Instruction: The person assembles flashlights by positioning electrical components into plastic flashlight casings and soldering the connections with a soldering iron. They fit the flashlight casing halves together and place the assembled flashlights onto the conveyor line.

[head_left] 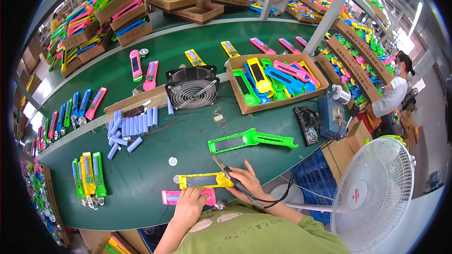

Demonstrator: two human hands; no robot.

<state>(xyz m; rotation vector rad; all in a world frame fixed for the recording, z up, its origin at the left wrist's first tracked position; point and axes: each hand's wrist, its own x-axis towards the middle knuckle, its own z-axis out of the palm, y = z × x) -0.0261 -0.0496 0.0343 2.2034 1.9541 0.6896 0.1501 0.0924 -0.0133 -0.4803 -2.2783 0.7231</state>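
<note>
Two casings are set side by side at the near edge of the green bench [150, 171]: a yellow casing [202, 180] on the far side, a pink casing [172, 197] on the near side. The pink casing is partly covered by the left hand [189, 205], its fingers bent and close together; whether it is pinched or only pressed cannot be told. A soldering iron [238, 186] is held in the curled fingers of the right hand [249, 182], over the yellow casing's right end, with its tip pointed far and left, near a green casing [233, 142]. Should the tip be hot, plastic could be scorched by a small swing of the wrist. Were the black cable [278, 202] on the right snagged, the iron could be tugged toward the fingers. By a careless push, the loose blue cells [129, 127] on the left could be set rolling.
</note>
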